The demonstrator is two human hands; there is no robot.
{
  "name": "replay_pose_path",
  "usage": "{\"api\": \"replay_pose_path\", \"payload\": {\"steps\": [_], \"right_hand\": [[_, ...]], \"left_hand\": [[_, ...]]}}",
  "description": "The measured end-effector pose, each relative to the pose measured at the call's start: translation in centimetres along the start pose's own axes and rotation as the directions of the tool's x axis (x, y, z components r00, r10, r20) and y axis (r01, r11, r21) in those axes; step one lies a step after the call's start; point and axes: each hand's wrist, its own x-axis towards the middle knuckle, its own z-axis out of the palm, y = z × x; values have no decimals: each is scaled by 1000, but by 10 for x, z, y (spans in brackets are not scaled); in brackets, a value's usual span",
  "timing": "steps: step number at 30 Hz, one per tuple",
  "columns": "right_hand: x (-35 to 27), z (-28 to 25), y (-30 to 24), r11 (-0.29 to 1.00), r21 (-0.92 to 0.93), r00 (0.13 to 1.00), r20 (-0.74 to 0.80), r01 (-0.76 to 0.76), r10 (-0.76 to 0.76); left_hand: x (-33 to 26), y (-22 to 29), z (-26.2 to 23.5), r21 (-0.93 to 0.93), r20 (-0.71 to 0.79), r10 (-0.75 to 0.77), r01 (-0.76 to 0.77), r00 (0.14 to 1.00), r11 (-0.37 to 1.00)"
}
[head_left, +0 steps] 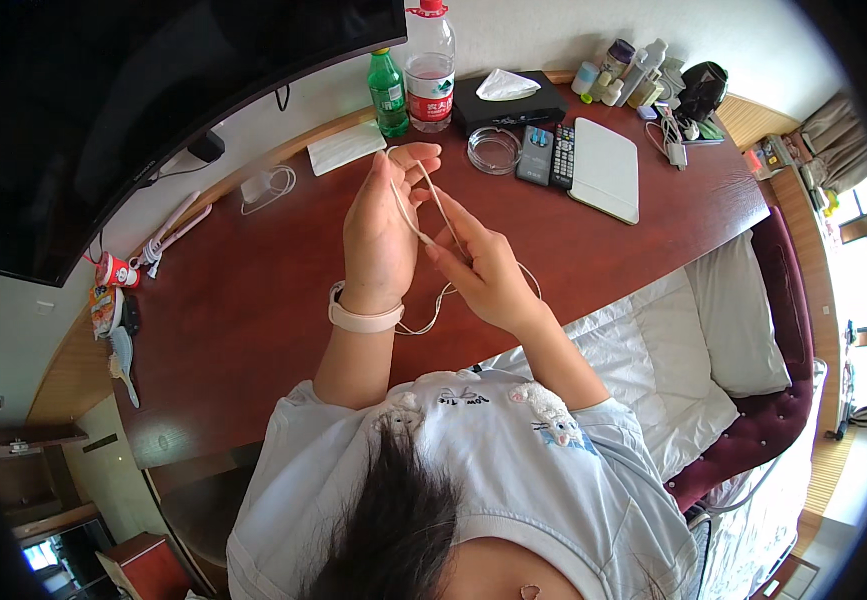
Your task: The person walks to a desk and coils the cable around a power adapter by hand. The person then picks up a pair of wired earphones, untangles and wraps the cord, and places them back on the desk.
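White cable (pixel 425 237) hangs in a narrow loop between the two hands, above the middle of the table (pixel 273 275), with its slack trailing below the right hand toward the near edge; whether that slack rests on the wood, I cannot tell. The left hand (pixel 377 235) is partly open, thumb up and fingers loosely curled, the loop passing over them without any visible tight squeeze. The right hand (pixel 491 278) is nearly closed, thumb and fingertips pinching the cable at the loop's lower end. The step in hand looks like shaping the cable around the left fingers. To do it well, the left fingers should stay slightly spread and steady, so the loop stays even, while the right pinch guides with light tension rather than a hard pull. A gentle roll between thumb and fingertips would ease out twist. The trailing slack is best kept clear of the wristband (pixel 364 317), where it could snag. Working over this middle stretch seems sensible, well apart from the glass ashtray (pixel 494 151) and remotes (pixel 562 157) nearer the far edge.
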Motion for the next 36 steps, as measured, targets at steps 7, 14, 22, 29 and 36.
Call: {"api": "replay_pose_path", "payload": {"steps": [7, 14, 22, 29, 36], "right_hand": [[-1, 5, -1, 980, -190, 993, -92, 59, -77], [-3, -4, -6, 992, -113, 998, -38, 54, -59], [-5, -1, -12, 964, -258, 998, 48, 60, -49], [-6, -14, -9, 999, 32, 999, 43, 23, -25], [-7, -16, -10, 965, 258, 999, 8, -37, 36]], "left_hand": [[-2, 8, 7, -109, 53, -55, 61, 997, 992], [-3, 5, -1, -65, 108, -72, 79, 992, 995], [-7, 7, 12, -9, 44, -91, 91, 995, 996], [-3, 4, -4, 29, 289, -110, 106, 951, 994], [-15, -3, 1, 88, 242, -33, 12, 970, 996]]}}
